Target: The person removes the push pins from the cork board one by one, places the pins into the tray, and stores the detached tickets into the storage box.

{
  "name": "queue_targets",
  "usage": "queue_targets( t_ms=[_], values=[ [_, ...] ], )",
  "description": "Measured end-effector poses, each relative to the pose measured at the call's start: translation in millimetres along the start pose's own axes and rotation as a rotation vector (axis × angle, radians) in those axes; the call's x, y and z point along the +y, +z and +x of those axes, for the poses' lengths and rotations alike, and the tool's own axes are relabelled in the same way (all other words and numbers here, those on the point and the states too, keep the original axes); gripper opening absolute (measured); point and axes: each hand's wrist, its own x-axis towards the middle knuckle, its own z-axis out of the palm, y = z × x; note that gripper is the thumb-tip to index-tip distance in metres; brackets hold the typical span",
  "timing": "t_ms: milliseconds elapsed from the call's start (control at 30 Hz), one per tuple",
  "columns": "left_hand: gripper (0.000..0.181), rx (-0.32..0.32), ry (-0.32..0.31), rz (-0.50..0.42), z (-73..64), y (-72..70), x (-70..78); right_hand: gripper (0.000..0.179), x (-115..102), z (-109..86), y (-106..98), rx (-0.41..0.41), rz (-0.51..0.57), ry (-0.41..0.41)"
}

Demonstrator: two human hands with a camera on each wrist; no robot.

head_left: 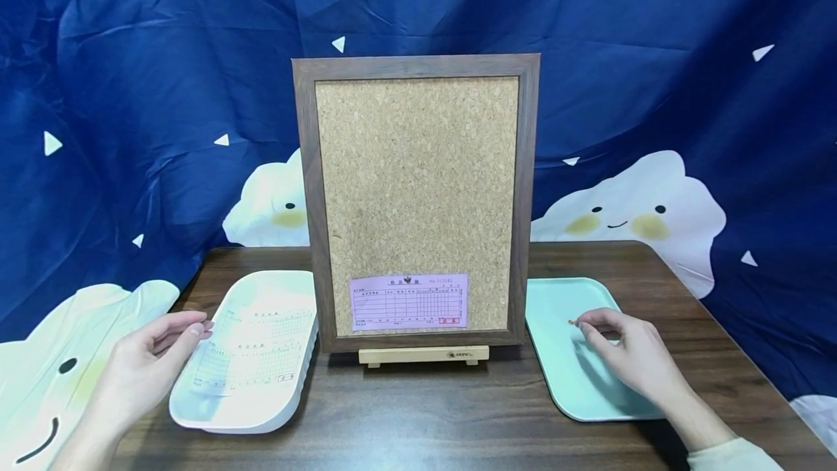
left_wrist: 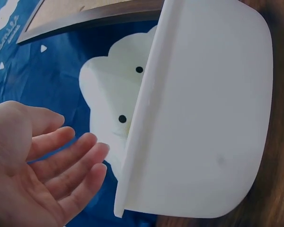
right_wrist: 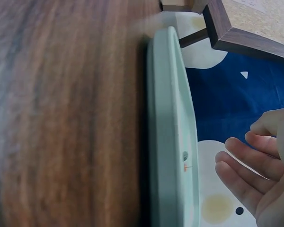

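My left hand (head_left: pixel 140 365) hovers at the left rim of a white tray (head_left: pixel 235 413), its fingers loosely bent and holding nothing. In the tray lie paper slips (head_left: pixel 245 368) printed with tables. Over the mint-green tray (head_left: pixel 588 402) is my right hand (head_left: pixel 631 351), fingers relaxed. Just off its fingertips is a small orange pushpin (head_left: pixel 572 322); the right wrist view shows this pin apart from the hand, with a small grey pin (right_wrist: pixel 185 155) beside it. A purple slip (head_left: pixel 410 311) is fixed low on the cork board (head_left: pixel 418 180) by a dark pin (head_left: pixel 407 279).
The brown-framed board stands upright on a light wooden stand (head_left: pixel 423 355) between the two trays. All rest on a dark wooden table (head_left: pixel 418 427). Behind hangs a blue cloth (head_left: pixel 163 93) with clouds and white triangles.
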Motion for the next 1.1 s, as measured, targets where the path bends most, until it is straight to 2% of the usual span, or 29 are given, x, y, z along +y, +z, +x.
queue_targets(
  t_ms=[267, 700, 1100],
  values=[
    [0.023, 0.002, 0.003, -0.003, 2.6, 1.1, 12.8, 0.015, -5.9, 4.0, -5.5, 0.053, 0.006, -0.025],
    [0.022, -0.023, 0.080, -0.107, 4.7, 5.5, 23.9, 0.018, -16.6, 6.1, -8.1, 0.082, 0.055, -0.058],
    [0.024, -0.060, 0.110, -0.103, 7.8, 13.5, 42.4, 0.015, -35.8, 8.5, -12.8, 0.082, 0.073, -0.068]
  ],
)
